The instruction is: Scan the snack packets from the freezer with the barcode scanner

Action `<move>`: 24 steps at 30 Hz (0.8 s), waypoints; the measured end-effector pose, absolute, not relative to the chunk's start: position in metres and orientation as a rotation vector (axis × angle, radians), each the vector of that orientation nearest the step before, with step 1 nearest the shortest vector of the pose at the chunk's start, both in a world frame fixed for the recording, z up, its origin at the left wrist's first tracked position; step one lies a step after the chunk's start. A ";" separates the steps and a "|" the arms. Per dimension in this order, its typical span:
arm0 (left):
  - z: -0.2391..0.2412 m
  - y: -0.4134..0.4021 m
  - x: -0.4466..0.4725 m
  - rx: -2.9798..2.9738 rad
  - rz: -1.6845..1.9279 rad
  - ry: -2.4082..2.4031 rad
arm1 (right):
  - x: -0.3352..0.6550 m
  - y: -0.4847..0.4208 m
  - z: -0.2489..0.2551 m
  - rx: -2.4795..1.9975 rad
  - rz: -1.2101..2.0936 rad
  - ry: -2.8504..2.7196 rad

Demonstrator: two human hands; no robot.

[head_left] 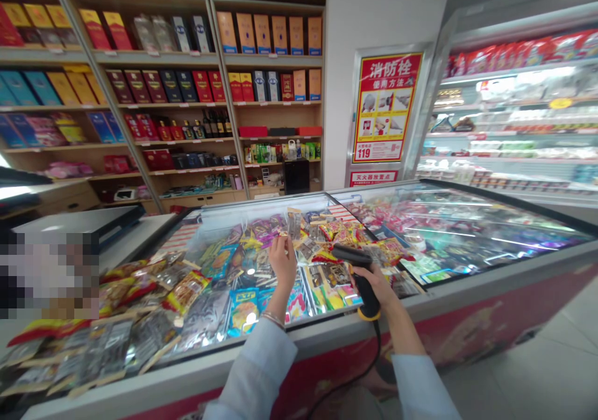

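Note:
My right hand [377, 285] is wrapped round the handle of a black barcode scanner [367, 292] with a yellow ring at its base. The scanner's head points left, and its cable hangs down in front of the freezer. My left hand [283, 259] is raised over the freezer's glass top, its fingers curled together; what they hold, if anything, cannot be made out. Just beyond those fingertips is a grey-brown snack packet [294, 222]. Red and yellow snack bags [343, 230] lie on the glass between and behind my hands.
A chest freezer [448, 301] runs across the view, with blue packets [243, 311] under its glass. Piled snack packets [109, 345] cover its left end. A pixelated patch hides part of the left side. Shelves of boxes [177, 86] and a lit display cooler [518, 121] stand behind.

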State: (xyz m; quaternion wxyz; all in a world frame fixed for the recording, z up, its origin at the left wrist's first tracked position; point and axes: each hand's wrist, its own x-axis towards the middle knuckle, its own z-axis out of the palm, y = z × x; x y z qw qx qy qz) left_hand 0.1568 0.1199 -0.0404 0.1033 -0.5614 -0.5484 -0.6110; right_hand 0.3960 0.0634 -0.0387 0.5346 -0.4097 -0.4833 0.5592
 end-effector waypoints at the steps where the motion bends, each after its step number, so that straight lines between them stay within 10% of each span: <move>1: -0.040 0.120 0.157 -1.658 -1.801 -1.630 | 0.396 0.063 -0.038 -0.971 1.329 -1.144; 24: 0.023 -0.018 -0.073 -1.010 -1.603 -1.864 | 0.212 0.038 -0.007 -0.660 1.576 -1.232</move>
